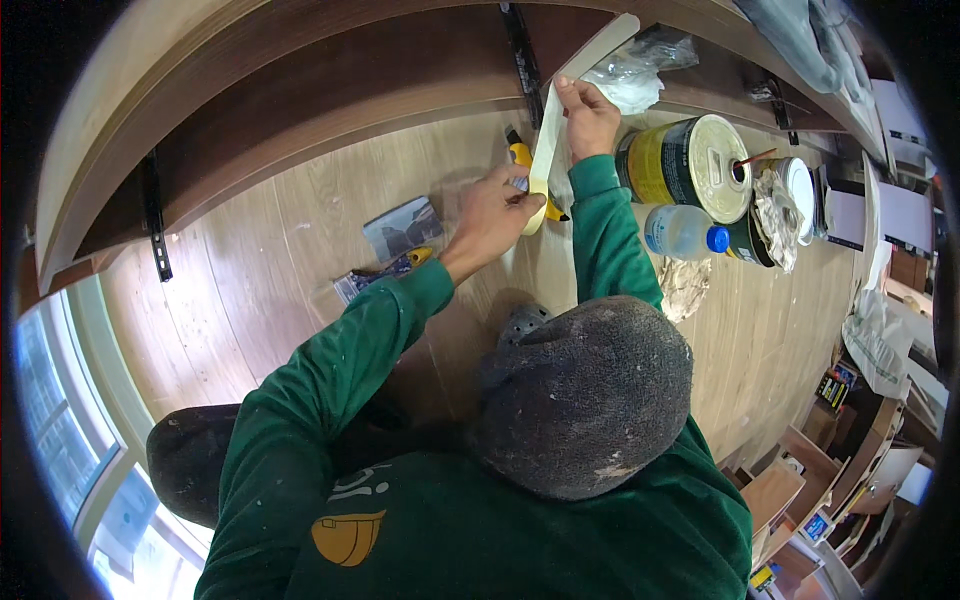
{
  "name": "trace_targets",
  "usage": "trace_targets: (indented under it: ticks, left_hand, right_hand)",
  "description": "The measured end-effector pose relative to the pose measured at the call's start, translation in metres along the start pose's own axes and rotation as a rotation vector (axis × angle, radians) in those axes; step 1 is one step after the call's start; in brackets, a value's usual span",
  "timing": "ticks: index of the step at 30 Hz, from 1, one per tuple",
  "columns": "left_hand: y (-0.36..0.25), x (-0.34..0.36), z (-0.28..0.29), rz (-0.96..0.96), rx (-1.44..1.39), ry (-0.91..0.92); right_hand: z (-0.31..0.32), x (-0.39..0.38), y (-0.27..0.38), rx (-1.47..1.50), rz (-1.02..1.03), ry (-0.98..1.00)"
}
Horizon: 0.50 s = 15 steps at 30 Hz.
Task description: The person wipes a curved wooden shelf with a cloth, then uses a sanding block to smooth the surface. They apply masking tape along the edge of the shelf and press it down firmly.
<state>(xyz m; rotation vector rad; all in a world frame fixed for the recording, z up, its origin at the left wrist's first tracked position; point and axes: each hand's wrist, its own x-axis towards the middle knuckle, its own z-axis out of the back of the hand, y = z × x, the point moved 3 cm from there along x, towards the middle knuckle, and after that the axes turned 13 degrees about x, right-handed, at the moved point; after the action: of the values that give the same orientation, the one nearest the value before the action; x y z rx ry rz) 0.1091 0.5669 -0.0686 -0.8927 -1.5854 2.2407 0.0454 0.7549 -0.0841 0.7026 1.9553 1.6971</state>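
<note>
In the head view, the left hand (490, 222) pinches a long pale strip (547, 145) close to its near end, thumb and forefinger clamped on it. The right hand (592, 122) grips the same strip farther up, thumb and fingers closed on its edge. The strip slants above the floor (290, 240) near that floor's far edge, its far end reaching across the dark brown board (400, 70). A yellow-and-black knife (518, 150) shows partly behind the left hand and the strip; whether that hand touches it, I cannot tell. Toward the floor's right edge are a large yellow-and-black tin (716, 168), a clear bottle (680, 230) with a blue cap, and crumpled paper (685, 288). Left of the left hand, a printed packet (403, 230) lies on the floor. Clear plastic (645, 70) sits beside the strip's far end.
</note>
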Motion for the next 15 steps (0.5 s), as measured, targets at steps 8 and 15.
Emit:
trace_targets:
  ticks: [8,15]
  left_hand:
    - [-0.003,0.002,-0.003,-0.003,-0.035,-0.007]
    - [-0.011,-0.002,-0.003,-0.001,0.022,-0.003]
  right_hand:
    - [-0.001,0.002,0.013,-0.150,0.000,-0.080]
    - [0.004,-0.001,0.050,-0.300,0.084,-0.129]
